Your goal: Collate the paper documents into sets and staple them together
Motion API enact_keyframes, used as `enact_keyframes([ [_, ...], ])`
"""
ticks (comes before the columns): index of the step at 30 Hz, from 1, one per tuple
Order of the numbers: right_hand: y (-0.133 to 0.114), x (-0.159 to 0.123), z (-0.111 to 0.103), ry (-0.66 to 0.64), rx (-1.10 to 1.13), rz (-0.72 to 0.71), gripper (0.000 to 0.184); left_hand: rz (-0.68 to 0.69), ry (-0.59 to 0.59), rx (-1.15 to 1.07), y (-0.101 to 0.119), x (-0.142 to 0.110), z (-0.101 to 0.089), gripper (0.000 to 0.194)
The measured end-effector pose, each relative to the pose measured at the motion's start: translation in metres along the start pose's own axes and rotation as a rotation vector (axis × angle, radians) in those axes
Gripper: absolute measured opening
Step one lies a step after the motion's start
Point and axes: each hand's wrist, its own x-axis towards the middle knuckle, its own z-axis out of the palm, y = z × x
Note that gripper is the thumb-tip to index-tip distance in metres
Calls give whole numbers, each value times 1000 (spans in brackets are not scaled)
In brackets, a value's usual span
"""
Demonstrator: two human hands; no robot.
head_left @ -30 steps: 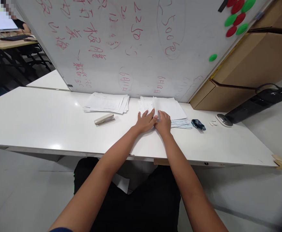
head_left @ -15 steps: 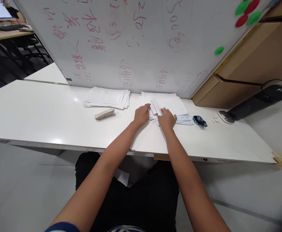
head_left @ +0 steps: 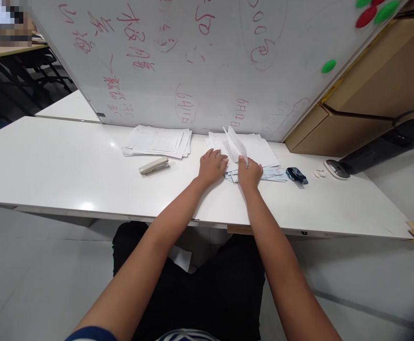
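Note:
My right hand [head_left: 250, 171] pinches a white sheet of paper [head_left: 236, 146], which stands up curled above the pile. Under it lies a stack of white papers [head_left: 262, 149], with several bluish printed slips [head_left: 274, 174] sticking out at its near edge. My left hand [head_left: 212, 166] rests with fingers spread on the left side of that stack. To the left, a beige stapler [head_left: 154, 166] lies on the white table [head_left: 86, 175]. Behind the stapler is a second pile of papers [head_left: 157, 141], its sheets slightly fanned.
A whiteboard [head_left: 214, 85] with red writing stands along the table's back. Right of the stack lie a small dark blue object [head_left: 297, 175], white earbuds [head_left: 319, 174] and a mouse [head_left: 337, 169]. Cardboard boxes [head_left: 320, 128] and a black cylindrical object [head_left: 373, 149] are at the right.
My right hand has lifted the sheet's edge, so the paper now stands up off the stack. My left hand's fingers have spread out over the papers.

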Motion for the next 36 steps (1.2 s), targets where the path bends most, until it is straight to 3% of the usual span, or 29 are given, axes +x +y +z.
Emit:
enact_keyframes([
  [4, -3, -3, -3, 2, 65, -168, 41, 4, 58, -349, 13, 1, -9, 41],
  [8, -6, -9, -1, -47, 99, -389, 40, -214, 120, -905, 22, 4, -19, 44],
  [11, -6, -10, 3, -138, 51, -474, 37, -367, 108, -1141, 19, 6, -20, 44],
  [14, -4, -10, 5, -246, -11, -504, 35, -442, 111, -1139, 10, 9, -20, 33],
  [16, -5, -11, 4, -317, -32, -524, 43, -436, 160, -991, 6, 10, -23, 22],
  [19, -9, -14, -2, -375, -32, -562, 55, -312, 261, -704, 2, 9, -38, 20],
  [22, -15, -17, -10, -327, 5, -598, 54, -208, 285, -683, -1, -7, -65, 24],
  [24, -20, -19, -15, -213, 61, -555, 54, -204, 257, -781, -5, -29, -85, 28],
  [27, -26, -19, -19, -56, 268, -324, 68, -218, 189, -919, -13, -73, -113, 37],
  [29, -30, -18, -21, -188, 513, -151, 76, -235, 182, -976, -19, -99, -127, 40],
  [32, -39, -21, -29, -618, 823, 40, 64, -256, 220, -1019, -26, -125, -140, 40],
  [33, -42, -23, -33, -696, 874, 79, 59, -258, 233, -1014, -28, -130, -144, 40],
  [36, -55, -34, -47, -642, 938, 101, 51, -259, 266, -932, -31, -137, -151, 38],
])
